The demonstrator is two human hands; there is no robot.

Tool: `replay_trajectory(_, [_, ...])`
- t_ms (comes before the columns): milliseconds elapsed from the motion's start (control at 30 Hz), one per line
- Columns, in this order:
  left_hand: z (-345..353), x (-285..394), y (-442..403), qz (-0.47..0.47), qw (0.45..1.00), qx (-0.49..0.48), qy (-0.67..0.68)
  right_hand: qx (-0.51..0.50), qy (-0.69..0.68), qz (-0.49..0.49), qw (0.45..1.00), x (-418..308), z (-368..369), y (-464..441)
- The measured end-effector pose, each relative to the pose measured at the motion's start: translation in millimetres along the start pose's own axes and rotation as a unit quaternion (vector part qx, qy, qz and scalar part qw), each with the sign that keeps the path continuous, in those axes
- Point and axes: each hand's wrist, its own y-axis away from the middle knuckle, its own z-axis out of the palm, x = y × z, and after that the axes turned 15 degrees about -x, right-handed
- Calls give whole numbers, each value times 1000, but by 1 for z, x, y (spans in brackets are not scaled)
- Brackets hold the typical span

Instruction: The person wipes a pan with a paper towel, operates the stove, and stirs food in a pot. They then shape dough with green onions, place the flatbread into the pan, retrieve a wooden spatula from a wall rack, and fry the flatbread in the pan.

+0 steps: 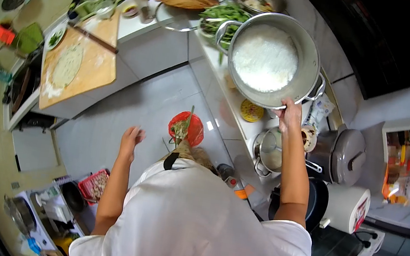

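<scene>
My right hand grips the near rim of a large metal pot over the right-hand counter. The pot has two loop handles and is tipped so that its inside faces me. White, frothy-looking contents cover its bottom; whether they are rice or liquid I cannot tell. Close to the pot's left handle lies a heap of green vegetables. My left hand hangs above the floor at my side, holding nothing, its fingers loosely apart.
A wooden board with flattened dough and a rolling pin lies on the left counter. A red-bagged bin stands on the floor by my legs. Below the pot are a saucepan and a lidded grey cooker.
</scene>
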Motion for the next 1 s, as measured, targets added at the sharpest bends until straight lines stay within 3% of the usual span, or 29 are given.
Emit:
replay_trajectory(167, [39,108,37,139,982,-122,-43,-99,63,71,991,43,73,47])
replay_trajectory(300, [1,126,64,223,965,-138,-12,-144,91,155,973,95,140,87])
replay_trajectory(400, [-55,100,94,177,984,-18,1,-227,158,210,938,140,184,114])
replay_trajectory(467, [-100,85,127,133,991,-4,9,-262,159,229,924,159,222,136])
replay_trajectory(600, [-174,25,180,109,982,9,153,-333,215,287,872,211,277,167])
replay_trajectory(800, [-245,-50,254,62,956,115,264,-459,266,349,772,259,360,217])
replay_trajectory(1000, [-276,-87,341,135,917,213,310,-536,296,348,710,292,444,269])
